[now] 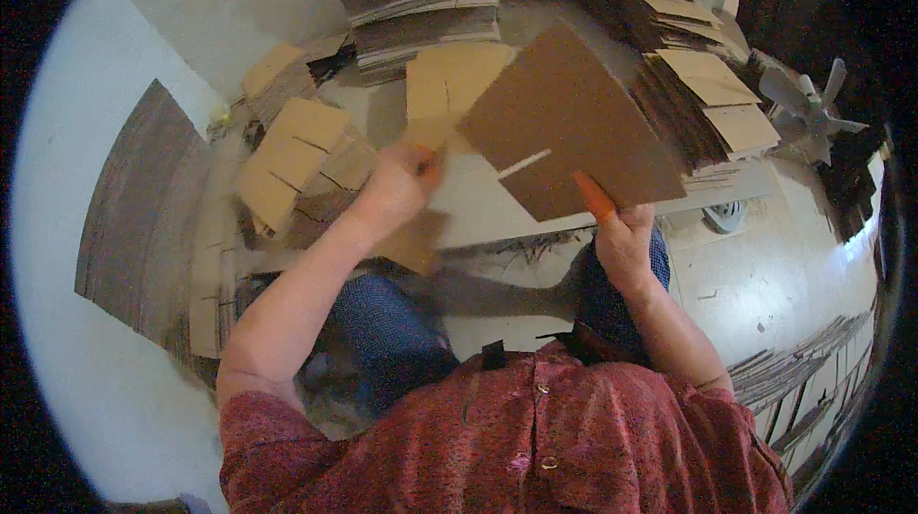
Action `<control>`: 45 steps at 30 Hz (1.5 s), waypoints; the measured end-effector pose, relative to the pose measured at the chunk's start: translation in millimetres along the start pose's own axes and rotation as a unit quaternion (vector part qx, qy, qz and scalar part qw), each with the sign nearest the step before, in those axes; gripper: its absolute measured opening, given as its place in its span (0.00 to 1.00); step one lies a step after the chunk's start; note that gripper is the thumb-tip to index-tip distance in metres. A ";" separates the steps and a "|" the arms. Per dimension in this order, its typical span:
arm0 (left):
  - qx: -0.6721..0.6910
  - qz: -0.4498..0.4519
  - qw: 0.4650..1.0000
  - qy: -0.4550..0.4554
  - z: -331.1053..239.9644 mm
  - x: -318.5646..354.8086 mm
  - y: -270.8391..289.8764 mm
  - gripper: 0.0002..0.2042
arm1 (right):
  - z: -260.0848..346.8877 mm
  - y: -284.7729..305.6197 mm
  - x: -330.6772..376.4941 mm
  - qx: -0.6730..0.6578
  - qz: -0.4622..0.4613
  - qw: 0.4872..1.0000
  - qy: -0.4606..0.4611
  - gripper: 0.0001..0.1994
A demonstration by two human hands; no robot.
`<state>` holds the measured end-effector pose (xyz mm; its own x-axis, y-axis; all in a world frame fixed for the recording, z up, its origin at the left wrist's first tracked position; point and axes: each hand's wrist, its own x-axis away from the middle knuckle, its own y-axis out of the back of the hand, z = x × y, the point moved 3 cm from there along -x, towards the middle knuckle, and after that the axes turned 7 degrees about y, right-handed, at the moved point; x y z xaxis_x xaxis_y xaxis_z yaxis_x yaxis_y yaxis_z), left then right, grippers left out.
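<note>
In my right hand [623, 239] is a large brown cardboard sheet [583, 122], gripped at its near edge and tilted up over the table. A pale slot cuts into that sheet's lower left side. The thumb on this hand looks orange, as if covered. My left hand [404, 181] is curled with its fingers drawn together, left of the sheet and apart from it. Motion smears its fingertips, so what they hold is unclear. Below its wrist is a blurred tan cardboard piece [411, 244]; whether the hand touches it cannot be seen.
Slotted cardboard pieces [296, 155] are stacked left on the table [497, 210]. A tall cardboard stack [421, 7] rises at the back, with more stacks [703, 98] at the back right. Beyond them stands a fan [811, 108]. Cardboard bundles [813, 390] lie at lower right.
</note>
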<state>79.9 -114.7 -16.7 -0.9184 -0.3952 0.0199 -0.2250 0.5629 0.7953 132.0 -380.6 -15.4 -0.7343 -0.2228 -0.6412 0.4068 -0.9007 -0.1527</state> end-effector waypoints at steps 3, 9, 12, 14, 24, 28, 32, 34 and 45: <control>0.046 0.072 0.996 -0.023 -41.8 16.8 -12.4 0.13 | -5.1 -2.0 -7.5 0.029 0.053 0.997 -0.038 0.08; 0.195 0.156 0.965 0.084 -55.9 15.0 -8.9 0.08 | 0.9 19.9 -10.8 0.079 0.071 0.994 -0.041 0.07; 0.269 0.158 0.949 0.040 -48.2 14.1 -6.9 0.08 | 16.1 19.1 -10.8 0.075 0.033 0.997 0.004 0.07; 0.307 0.164 0.937 0.023 -62.7 23.1 -8.6 0.08 | 17.4 15.0 -10.4 0.077 0.030 0.997 0.006 0.08; 0.134 0.091 0.974 -0.161 -95.2 39.7 -20.5 0.10 | -0.1 8.0 -17.3 0.286 0.186 0.922 -0.185 0.09; 0.132 0.087 0.982 -0.108 -94.3 18.0 -28.1 0.09 | -73.4 32.3 10.3 0.339 0.199 0.905 -0.165 0.07; 0.134 -0.056 0.976 -0.160 -45.3 -40.7 -39.9 0.18 | -109.9 52.0 18.3 0.159 0.007 0.985 -0.069 0.10; 0.013 -0.119 0.977 -0.178 -31.4 -67.9 -40.9 0.24 | -115.3 60.9 4.5 0.256 0.043 0.961 -0.095 0.09; -0.074 -0.162 0.982 -0.057 44.8 -178.2 -49.9 0.18 | -75.2 51.9 -32.3 0.355 -0.104 0.923 0.103 0.15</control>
<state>240.2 -39.9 -87.1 -0.8387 -0.4478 -0.3100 -0.4693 0.3052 0.8286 217.7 -392.1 -59.1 -0.6076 -0.0068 -0.7942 -0.2452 -0.9495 0.1957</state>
